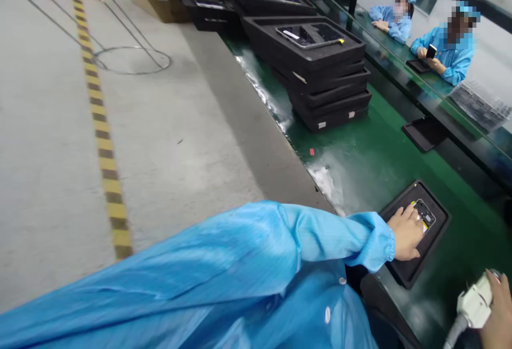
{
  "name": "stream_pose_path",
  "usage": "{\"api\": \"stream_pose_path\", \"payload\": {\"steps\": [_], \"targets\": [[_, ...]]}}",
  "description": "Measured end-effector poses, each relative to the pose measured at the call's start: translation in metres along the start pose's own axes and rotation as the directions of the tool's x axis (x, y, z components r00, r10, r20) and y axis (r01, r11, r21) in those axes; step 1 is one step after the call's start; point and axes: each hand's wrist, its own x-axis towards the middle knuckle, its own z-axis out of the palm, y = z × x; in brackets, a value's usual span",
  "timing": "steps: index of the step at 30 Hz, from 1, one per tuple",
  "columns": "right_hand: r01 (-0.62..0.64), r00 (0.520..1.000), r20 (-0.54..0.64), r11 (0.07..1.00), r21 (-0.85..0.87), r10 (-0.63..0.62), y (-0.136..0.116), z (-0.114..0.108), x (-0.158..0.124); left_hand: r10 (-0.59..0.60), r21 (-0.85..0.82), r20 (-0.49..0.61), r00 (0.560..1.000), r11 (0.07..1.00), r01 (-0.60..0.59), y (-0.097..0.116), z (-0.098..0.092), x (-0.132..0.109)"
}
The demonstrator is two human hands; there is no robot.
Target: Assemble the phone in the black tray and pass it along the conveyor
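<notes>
A shiny, smooth blue cloth sleeve (248,264) at six o'clock. Matt black foam-like trays (320,72) are stacked at one o'clock on a glossy green bench top (372,157). The rough grey concrete floor (160,141) looks dull. A white tool (474,303), probably smooth plastic, sits at four o'clock.

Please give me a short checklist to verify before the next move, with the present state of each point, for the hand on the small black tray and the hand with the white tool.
1. Left hand rests on the part in the small black tray: ok.
2. Tray lies flat on the green belt: ok.
3. Part seated fully in its recess: cannot tell, the hand covers half of it.
4. Right hand grips the white tool: ok.
5. Tool tip near the part: not ok, the tool is apart from the tray, at the picture's edge.
6. Stack of black trays stands away from both hands: ok.
</notes>
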Motion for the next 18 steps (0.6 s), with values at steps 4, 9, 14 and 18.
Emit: {"api": "stream_pose_path", "payload": {"steps": [4, 9, 14, 18], "targets": [[-0.198, 0.964, 0.182, 0.98, 0.01, 0.193, -0.022, 0.005, 0.003, 0.043, -0.043, 0.003, 0.999, 0.998, -0.042, -0.003, -0.011, 0.006], [-0.307, 0.917, 0.288, 0.95, 0.066, 0.276, -0.031, 0.001, 0.006, -0.047, -0.631, -0.046, 0.998, 0.776, 0.007, -0.024, -0.035, 0.01], [-0.484, 0.865, 0.13, 0.874, -0.03, 0.484, -0.071, -0.035, 0.009, -0.263, -0.909, 0.027, 0.964, 0.395, 0.133, -0.05, -0.036, 0.019], [-0.446, 0.862, -0.244, 0.893, 0.055, 0.445, -0.128, -0.06, 0.025, -0.333, -0.936, 0.115, 0.936, 0.279, 0.214, -0.041, -0.006, 0.019]]}}
